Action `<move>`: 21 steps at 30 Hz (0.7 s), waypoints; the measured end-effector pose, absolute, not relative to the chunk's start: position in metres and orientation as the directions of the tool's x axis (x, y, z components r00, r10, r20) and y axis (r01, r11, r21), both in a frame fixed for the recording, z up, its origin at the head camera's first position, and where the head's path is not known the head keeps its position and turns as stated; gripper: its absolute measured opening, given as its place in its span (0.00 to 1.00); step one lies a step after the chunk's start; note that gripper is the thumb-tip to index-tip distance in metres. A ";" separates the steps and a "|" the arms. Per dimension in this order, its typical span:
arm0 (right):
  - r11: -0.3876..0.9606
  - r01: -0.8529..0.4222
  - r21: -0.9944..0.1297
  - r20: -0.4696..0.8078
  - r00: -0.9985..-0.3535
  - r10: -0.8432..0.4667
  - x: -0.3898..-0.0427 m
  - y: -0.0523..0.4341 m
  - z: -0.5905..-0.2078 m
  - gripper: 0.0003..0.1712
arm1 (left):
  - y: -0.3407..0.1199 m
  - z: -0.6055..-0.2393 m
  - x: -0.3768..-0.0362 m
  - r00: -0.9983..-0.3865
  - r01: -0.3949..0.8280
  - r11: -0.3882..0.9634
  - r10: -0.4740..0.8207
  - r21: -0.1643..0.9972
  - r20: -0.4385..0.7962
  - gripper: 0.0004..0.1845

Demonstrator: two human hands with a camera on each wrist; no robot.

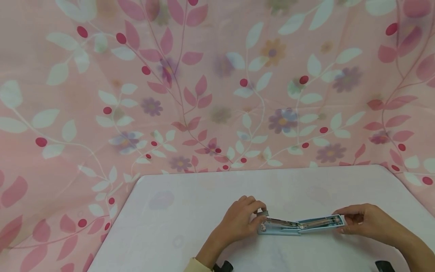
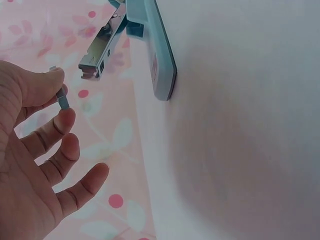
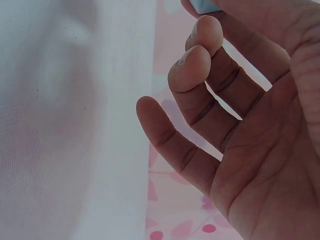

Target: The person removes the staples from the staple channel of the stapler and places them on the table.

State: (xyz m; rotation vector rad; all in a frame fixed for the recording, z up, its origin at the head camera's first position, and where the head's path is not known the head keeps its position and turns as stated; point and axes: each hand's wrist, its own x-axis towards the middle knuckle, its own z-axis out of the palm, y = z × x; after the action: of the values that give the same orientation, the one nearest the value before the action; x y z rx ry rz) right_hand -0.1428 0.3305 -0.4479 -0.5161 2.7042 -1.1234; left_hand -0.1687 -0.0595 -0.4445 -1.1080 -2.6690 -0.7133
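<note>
Opened stapler (image 1: pixel 299 224) held flat on the table (image 1: pixel 190 211)

Staples (image 2: pixel 62 99) are pinched by the left hand (image 1: pixel 239 219); the stapler's far end is gripped by the right hand (image 1: pixel 365 223). Staples likely light, brittle.

Pretty simple setup: a white table (image 1: pixel 190 211) with rounded corners. Behind and around it hangs a pink floral curtain (image 1: pixel 217 83), with soft, even light.

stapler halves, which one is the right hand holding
The right hand holds the opened top cover, the half swung out to the right. The left hand pinches a small grey strip by the base.
</note>
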 end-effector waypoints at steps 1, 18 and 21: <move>0.656 -0.249 -0.712 -0.023 -0.926 -0.377 -0.143 0.331 -0.448 0.23 | -0.061 -0.444 -0.168 -0.714 0.699 0.615 0.621 0.364 0.323 0.07; 0.679 -0.215 -0.702 -0.055 -0.934 -0.353 -0.143 0.329 -0.447 0.24 | -0.088 -0.448 -0.170 -0.737 0.676 0.652 0.603 0.343 0.306 0.07; 0.674 -0.222 -0.704 -0.047 -0.933 -0.357 -0.143 0.330 -0.448 0.24 | -0.094 -0.448 -0.171 -0.750 0.661 0.658 0.596 0.360 0.288 0.07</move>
State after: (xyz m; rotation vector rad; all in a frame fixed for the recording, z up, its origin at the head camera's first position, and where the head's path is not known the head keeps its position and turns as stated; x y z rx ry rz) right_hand -0.1434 0.3296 -0.4478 -0.4725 2.7062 -1.1026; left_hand -0.1711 -0.0936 -0.4484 -1.0404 -2.7269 -0.6783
